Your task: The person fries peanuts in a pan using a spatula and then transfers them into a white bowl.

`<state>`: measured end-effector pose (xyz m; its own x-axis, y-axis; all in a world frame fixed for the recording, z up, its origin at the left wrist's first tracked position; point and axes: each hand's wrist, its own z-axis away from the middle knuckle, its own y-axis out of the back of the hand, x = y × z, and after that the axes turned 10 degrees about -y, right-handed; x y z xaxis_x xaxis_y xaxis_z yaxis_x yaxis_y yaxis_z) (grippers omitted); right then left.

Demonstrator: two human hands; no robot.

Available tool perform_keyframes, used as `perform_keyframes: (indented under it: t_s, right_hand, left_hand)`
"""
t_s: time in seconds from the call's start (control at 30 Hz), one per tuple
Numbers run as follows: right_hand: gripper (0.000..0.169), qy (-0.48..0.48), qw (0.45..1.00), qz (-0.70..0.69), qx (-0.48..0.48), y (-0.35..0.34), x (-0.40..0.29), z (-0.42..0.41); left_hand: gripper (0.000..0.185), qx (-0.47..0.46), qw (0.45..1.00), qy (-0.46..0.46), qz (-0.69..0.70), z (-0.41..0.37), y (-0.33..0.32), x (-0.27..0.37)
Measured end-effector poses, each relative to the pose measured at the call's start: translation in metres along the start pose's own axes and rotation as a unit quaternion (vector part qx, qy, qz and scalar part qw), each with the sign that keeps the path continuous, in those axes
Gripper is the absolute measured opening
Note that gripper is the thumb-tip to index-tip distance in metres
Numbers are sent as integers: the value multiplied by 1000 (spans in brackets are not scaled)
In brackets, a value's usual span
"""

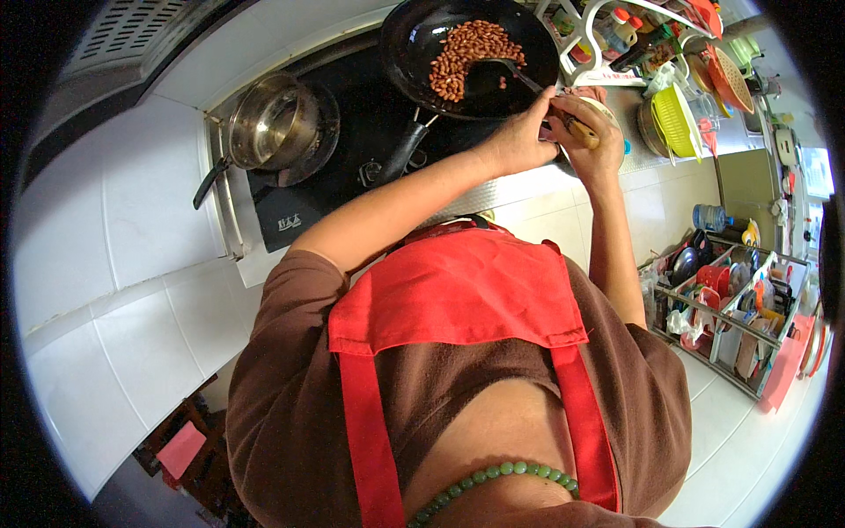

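Observation:
Reddish-brown peanuts [472, 49] lie heaped in a black wok [412, 72] on the black glass gas hob [330, 218]. My right hand [594, 135] grips the wooden handle of a metal spatula [527, 78], whose blade rests among the peanuts. Close beside it, my left hand [525, 142] is near the spatula's shaft at the wok's right rim. Its fingers are partly hidden, so whether it holds anything is unclear. Part of a pale round dish [608, 113] shows behind my right hand. The wok's black handle [403, 155] points toward me.
A steel saucepan [264, 125] sits on the left burner. Right of the wok, a white rack [594, 39] holds bottles, with a yellow-green basket [680, 122] beyond. A crowded metal shelf [733, 303] stands on the floor at right. A range hood [125, 39] overhangs the left.

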<state>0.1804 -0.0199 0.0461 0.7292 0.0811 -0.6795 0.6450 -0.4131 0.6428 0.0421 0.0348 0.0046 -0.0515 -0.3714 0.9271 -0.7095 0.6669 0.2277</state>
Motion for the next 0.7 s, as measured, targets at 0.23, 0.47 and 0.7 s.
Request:
perform_keyframes:
  t_s: [0.23, 0.47, 0.7]
  right_hand:
    - [20, -98, 977, -155, 106, -26, 26, -10]
    - [18, -60, 963, -179, 191, -16, 46, -11]
    - [16, -161, 904, -342, 201, -43, 49, -35]
  left_hand:
    - [84, 22, 998, -16, -53, -32, -7, -4]
    - [78, 15, 996, -84, -30, -57, -23, 4]
    - [72, 36, 992, -74, -94, -82, -11, -26]
